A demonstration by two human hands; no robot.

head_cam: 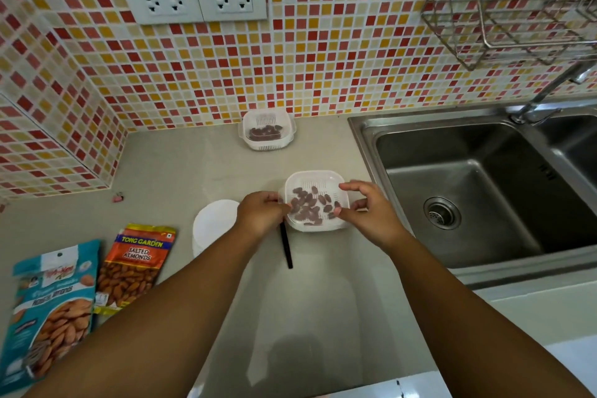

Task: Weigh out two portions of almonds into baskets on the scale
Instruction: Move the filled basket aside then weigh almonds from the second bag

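two baskets (267, 129) (315, 200), two almond packets (135, 265) (51, 307), two hands (261, 213) (368, 208), one sink (468, 171).

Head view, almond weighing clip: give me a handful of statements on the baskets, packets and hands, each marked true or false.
1. Both hands hold the near basket, left hand on its left edge, right hand on its right. True.
2. The far basket by the tiled wall is empty. False: it holds some almonds.
3. Two almond packets lie at the left of the counter, a teal packet and an orange packet. True.
4. The near basket sits inside the sink. False: it is over the counter, left of the sink.
5. A black stick lies on the counter below the left hand. True.
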